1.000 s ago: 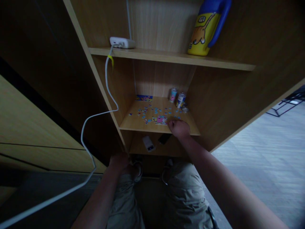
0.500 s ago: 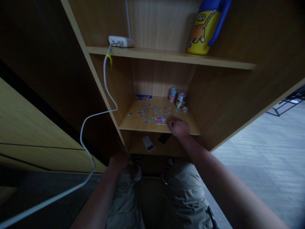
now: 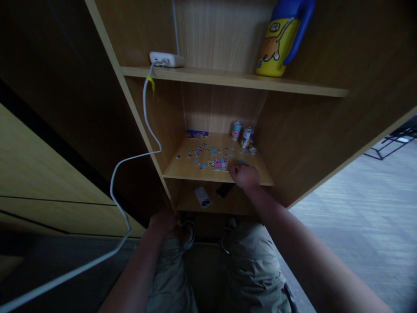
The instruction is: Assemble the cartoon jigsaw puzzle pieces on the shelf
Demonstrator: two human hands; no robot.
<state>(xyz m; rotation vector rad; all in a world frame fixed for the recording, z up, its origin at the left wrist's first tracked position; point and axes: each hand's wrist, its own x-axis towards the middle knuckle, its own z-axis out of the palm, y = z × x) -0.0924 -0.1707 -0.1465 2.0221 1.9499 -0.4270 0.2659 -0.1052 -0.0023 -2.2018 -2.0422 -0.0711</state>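
Loose jigsaw pieces [image 3: 208, 154] lie scattered on a wooden cabinet shelf [image 3: 182, 170]. A small joined patch of puzzle [image 3: 220, 164] with pink in it sits near the shelf's front edge. My right hand [image 3: 245, 175] rests on the shelf just right of that patch, its fingers curled in a loose fist; what they hold, if anything, is hidden. My left hand [image 3: 164, 220] lies low on my left knee, dim, with its fingers out of sight.
Two small printed cans [image 3: 242, 133] stand at the shelf's back right, a puzzle picture card [image 3: 196, 134] at the back left. On the upper shelf are a white charger [image 3: 166, 59] with a hanging cable [image 3: 130, 161] and a yellow-blue bottle [image 3: 282, 37]. A dark phone [image 3: 224, 189] lies on the lower shelf.
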